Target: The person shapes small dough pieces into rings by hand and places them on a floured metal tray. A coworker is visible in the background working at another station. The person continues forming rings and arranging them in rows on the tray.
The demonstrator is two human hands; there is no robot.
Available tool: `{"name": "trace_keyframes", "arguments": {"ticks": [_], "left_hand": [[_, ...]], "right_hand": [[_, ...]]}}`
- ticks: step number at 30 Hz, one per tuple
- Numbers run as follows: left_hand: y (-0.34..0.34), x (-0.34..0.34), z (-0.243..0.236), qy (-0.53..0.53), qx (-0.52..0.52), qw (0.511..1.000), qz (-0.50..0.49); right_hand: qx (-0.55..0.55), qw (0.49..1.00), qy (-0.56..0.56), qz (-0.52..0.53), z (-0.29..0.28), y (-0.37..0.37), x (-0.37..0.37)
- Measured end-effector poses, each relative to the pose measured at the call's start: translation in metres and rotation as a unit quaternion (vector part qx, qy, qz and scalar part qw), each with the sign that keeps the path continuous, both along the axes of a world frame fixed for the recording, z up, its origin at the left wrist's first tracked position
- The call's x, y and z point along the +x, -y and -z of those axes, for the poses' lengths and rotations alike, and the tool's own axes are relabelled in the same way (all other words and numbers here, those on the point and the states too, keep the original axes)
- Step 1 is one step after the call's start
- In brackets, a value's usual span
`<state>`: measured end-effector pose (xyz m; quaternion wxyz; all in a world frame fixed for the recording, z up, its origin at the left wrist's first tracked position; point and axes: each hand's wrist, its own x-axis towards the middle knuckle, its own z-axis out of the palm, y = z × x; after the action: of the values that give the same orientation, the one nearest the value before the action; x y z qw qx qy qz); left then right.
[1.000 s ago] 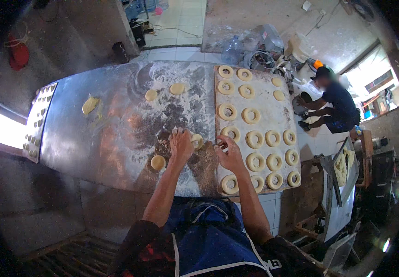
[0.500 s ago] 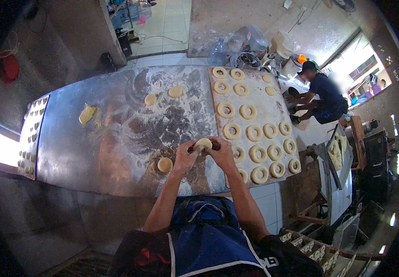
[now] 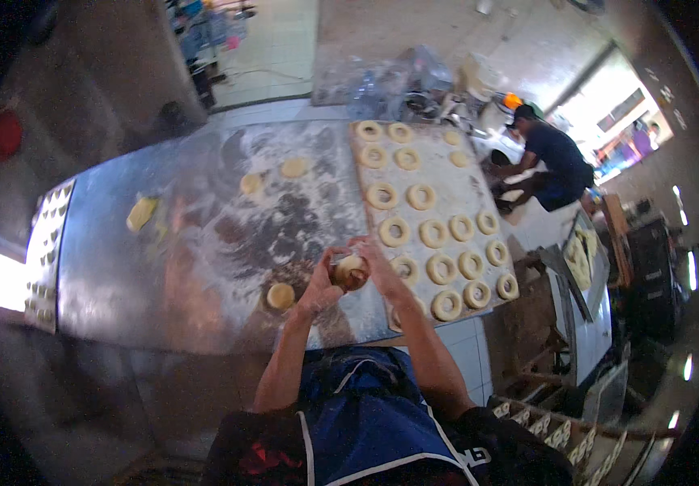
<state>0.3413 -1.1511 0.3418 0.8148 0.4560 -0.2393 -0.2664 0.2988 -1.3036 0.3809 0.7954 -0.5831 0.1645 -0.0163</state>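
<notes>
Both my hands hold one dough ring [image 3: 350, 265] between them above the floury table [image 3: 139, 283]. A hole shows in it, though motion blurs its outline. My left hand [image 3: 323, 282] is closed on the ring's left side. On its right side my right hand [image 3: 372, 257] is closed too, fingers partly hidden. A round dough piece [image 3: 281, 296] lies left of my left hand. Farther back are two more dough pieces, one small [image 3: 250, 184] and one larger [image 3: 294, 168]. To the right, a floured board [image 3: 372, 183] carries several dough rings [image 3: 433, 234] in rows.
A yellowish lump [image 3: 142, 213] lies on the table's left part. Beyond the left end is a tray [image 3: 46, 267] of small pieces. Past the board, a person [image 3: 556, 158] bends over a dark pot. A bottle [image 3: 363, 97] and pans stand behind. A rack [image 3: 560, 437] is at lower right.
The dough has tilted and moved slightly toward me, and its hole now shows. My right hand has turned around the ring. The whole view has shifted a little.
</notes>
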Motion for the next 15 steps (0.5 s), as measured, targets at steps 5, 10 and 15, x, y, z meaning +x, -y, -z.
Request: {"name": "trace_keyframes", "arguments": {"ticks": [5,10,15], "left_hand": [[0.056,-0.005,-0.002,-0.308,-0.064,0.931,-0.186],[0.103,-0.003,0.002,0.178,0.253,0.908,-0.282],[0.144,-0.015,0.0,-0.403,-0.07,0.898,-0.165]], "right_hand": [[-0.403,0.913,0.035,0.042,0.036,0.019,0.0],[-0.395,0.915,0.01,0.084,0.016,0.042,-0.011],[-0.28,0.951,0.028,0.13,-0.019,0.07,-0.023]]}}
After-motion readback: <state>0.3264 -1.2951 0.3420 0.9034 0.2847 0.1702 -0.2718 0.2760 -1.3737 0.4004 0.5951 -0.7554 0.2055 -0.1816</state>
